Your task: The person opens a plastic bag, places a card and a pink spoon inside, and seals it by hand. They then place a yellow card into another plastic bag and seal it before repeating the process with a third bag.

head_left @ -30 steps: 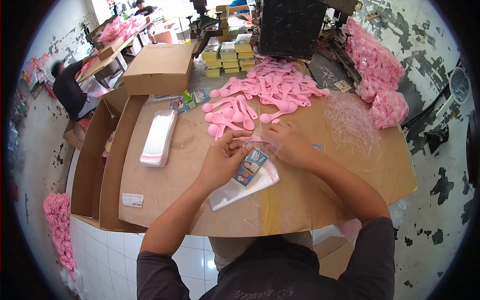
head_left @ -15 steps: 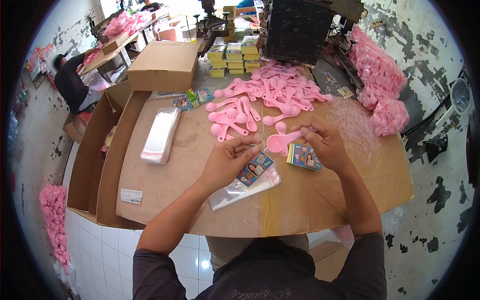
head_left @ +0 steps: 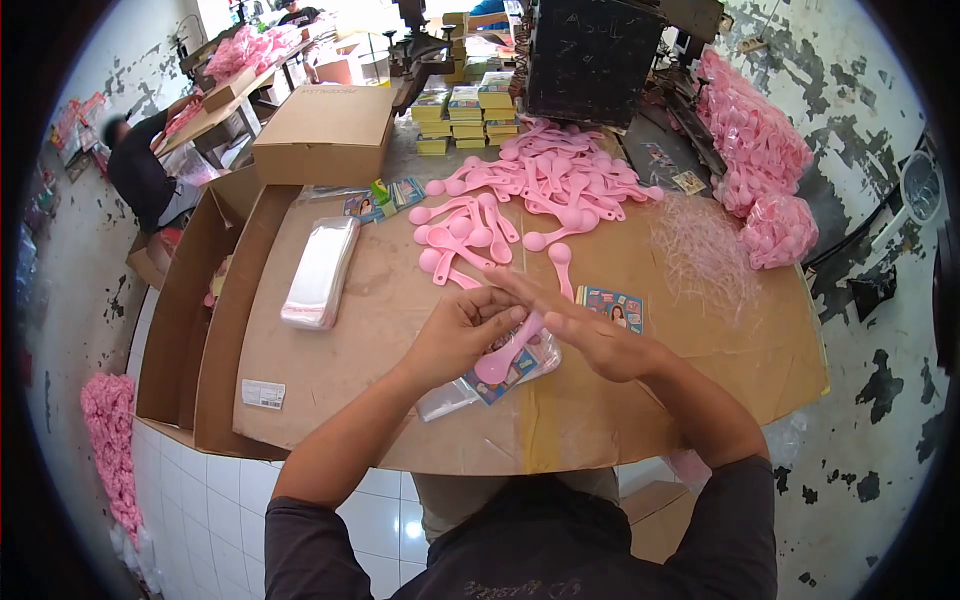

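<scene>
My left hand (head_left: pixel 465 335) is closed, thumb and fingers pinched at the top of a clear plastic bag (head_left: pixel 447 402). Below those fingers, a pink measuring spoon (head_left: pixel 493 367) slants bowl-down over a blue printed card (head_left: pixel 520 370). Whether spoon and card are inside the plastic is hard to tell. My right hand (head_left: pixel 605 340) reaches across with its fingers stretched out, beside the spoon's handle end and against my left fingers. Partly behind it lies a stack of similar cards (head_left: pixel 622 308). Another pink spoon (head_left: pixel 561 265) rests just beyond my hands.
A heap of pink spoons (head_left: pixel 560 175) covers the cardboard-topped table's far middle. At left lie a stack of clear bags (head_left: pixel 322 272) and a closed carton (head_left: pixel 325 125). Card stacks (head_left: pixel 465 112) stand behind. Pink strands (head_left: pixel 705 250) lie right. A person (head_left: pixel 145 170) sits far left.
My right hand has brought the spoon left and down over the card, and its fingers have straightened. The card has slid lower beneath my left hand.
</scene>
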{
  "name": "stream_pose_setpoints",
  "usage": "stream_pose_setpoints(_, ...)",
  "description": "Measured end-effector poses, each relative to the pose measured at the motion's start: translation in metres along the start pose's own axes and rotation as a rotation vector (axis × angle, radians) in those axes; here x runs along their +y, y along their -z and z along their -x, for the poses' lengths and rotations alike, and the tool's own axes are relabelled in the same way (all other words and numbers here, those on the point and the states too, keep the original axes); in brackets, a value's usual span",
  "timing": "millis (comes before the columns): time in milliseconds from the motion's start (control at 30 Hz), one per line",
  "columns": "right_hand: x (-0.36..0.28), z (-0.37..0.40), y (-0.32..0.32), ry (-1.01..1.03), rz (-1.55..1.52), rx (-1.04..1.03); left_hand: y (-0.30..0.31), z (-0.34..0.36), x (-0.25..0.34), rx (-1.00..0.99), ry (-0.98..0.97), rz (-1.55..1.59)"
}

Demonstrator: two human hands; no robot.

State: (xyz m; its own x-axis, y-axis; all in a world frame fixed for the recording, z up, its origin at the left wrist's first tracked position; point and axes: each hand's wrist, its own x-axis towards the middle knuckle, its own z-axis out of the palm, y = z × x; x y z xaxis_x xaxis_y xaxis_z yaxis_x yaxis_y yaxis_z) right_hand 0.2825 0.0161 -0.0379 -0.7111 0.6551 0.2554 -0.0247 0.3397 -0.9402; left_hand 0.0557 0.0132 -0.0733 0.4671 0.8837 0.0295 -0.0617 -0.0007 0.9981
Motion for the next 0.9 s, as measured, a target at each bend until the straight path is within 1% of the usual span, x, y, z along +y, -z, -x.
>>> stream_pose_setpoints(33,-0.001,-0.002,0.001,0.015,-0.122,-0.009,0.002,0.0,0.001,-0.013,0.031,-0.001)
stream_pose_setpoints(133,-0.011,-0.012,0.021,0.102,-0.478,-0.002,0.0,0.0,-0.003,-0.022,-0.028,0.166)
stream_pose_setpoints(233,-0.012,-0.009,0.038,0.101,0.149,0.034,-0.001,0.003,0.001,-0.086,-0.014,0.253)
stream_pose_setpoints(333,-0.036,-0.008,0.028,0.106,0.275,-0.104,0.001,0.004,-0.002,-0.173,-0.024,0.279)
stream_pose_setpoints(433,-0.058,-0.015,0.02,0.349,0.392,0.054,-0.003,0.004,0.0,-0.058,-0.141,0.102)
stream_pose_setpoints(533,-0.077,-0.018,0.018,0.396,0.67,0.122,-0.004,0.006,0.007,-0.001,-0.178,0.09)
stream_pose_setpoints(633,-0.081,-0.016,0.016,0.197,0.846,0.225,-0.004,0.012,0.009,-0.014,-0.198,0.123)
stream_pose_setpoints(733,-0.085,-0.017,0.007,0.171,0.792,0.27,-0.015,0.024,0.019,0.004,-0.278,-0.174)
stream_pose_setpoints(767,-0.085,-0.017,0.005,0.16,0.782,0.259,-0.016,0.023,0.022,-0.019,-0.291,-0.228)
stream_pose_setpoints(833,-0.084,-0.019,0.003,0.14,0.759,0.239,-0.019,0.019,0.017,0.041,-0.385,-0.272)
stream_pose_setpoints(867,-0.08,-0.02,0.004,0.169,0.773,0.229,-0.02,0.018,0.016,0.071,-0.431,-0.294)
stream_pose_setpoints(900,-0.073,-0.02,0.005,0.198,0.788,0.22,-0.019,0.018,0.016,0.071,-0.412,-0.271)
